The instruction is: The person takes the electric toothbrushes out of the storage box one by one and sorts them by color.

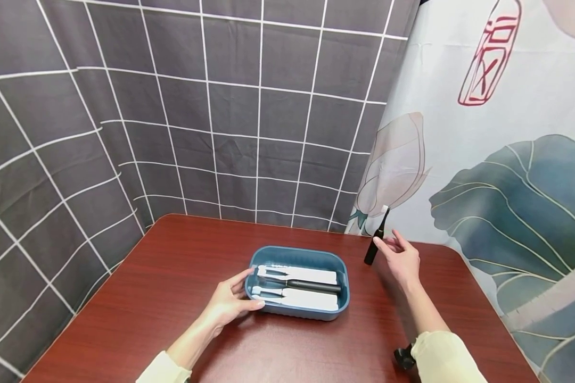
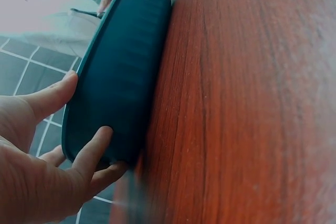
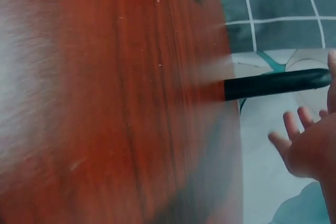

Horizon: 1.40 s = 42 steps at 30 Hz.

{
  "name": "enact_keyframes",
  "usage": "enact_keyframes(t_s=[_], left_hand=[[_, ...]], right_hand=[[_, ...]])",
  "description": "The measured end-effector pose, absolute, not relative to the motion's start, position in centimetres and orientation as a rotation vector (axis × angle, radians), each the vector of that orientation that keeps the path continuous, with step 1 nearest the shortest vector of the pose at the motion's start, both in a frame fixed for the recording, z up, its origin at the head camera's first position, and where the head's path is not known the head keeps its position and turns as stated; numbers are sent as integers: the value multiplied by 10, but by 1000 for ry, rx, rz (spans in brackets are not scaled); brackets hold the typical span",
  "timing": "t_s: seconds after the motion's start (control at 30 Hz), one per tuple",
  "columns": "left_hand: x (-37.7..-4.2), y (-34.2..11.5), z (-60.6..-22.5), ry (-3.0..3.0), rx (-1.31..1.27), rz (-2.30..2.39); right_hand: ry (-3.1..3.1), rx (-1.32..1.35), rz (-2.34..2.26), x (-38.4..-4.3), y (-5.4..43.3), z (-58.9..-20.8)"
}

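Note:
A blue plastic basket (image 1: 337,314) rests on the table with white electric toothbrushes (image 1: 311,299) and a black one (image 1: 313,286) lying in it. My left hand (image 1: 227,302) grips the basket's left end, thumb at the front rim and fingers about the end wall, as the left wrist view shows too. To the right of the basket, a black electric toothbrush (image 1: 371,250) with a white-bristled head stands upright on its base. Beside it is my right hand (image 1: 402,261), fingers spread, thumb close to the handle (image 3: 278,83); whether the thumb touches it is unclear.
The reddish-brown wooden table (image 1: 172,266) has rounded far corners. Behind it hangs a dark grey curtain (image 1: 230,133) with white grid lines. On the right hangs a pale cloth (image 1: 412,80) printed with leaves and a flower. A small black device (image 1: 404,357) sits at my right wrist.

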<state>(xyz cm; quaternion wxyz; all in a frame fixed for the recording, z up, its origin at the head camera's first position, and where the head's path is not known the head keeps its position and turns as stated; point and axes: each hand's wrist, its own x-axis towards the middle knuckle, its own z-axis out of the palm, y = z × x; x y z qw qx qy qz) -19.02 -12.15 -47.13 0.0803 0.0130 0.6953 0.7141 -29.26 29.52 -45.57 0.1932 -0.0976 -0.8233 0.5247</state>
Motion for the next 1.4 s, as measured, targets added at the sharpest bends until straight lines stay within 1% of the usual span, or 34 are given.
enact_keyframes(t_s=[0.2,0.4,0.53,0.77,0.9,1.07,1.4], left_hand=[[-190,-122,-470,2105,34,2114],[-189,-122,-470,2133,15,2103],[-189,-122,-469,2133,12,2101],[-189,-122,-469,2091,22,2120],[-188,-122,-468,2082,24,2125],[-188,-122,-468,2088,22,2123],[-189,-122,-470,2104,25,2120]], right_hand=[[-2217,-280,1436,-266,286,-442],[-2109,-174,1394,-244,268,-431],[-2133,-54,1353,-237,253,-425],[-2361,289,1278,-233,224,-415],[-2453,432,1263,-234,210,-415],[-2536,566,1227,-238,194,-421],[-2645,733,1147,-240,170,-433]])
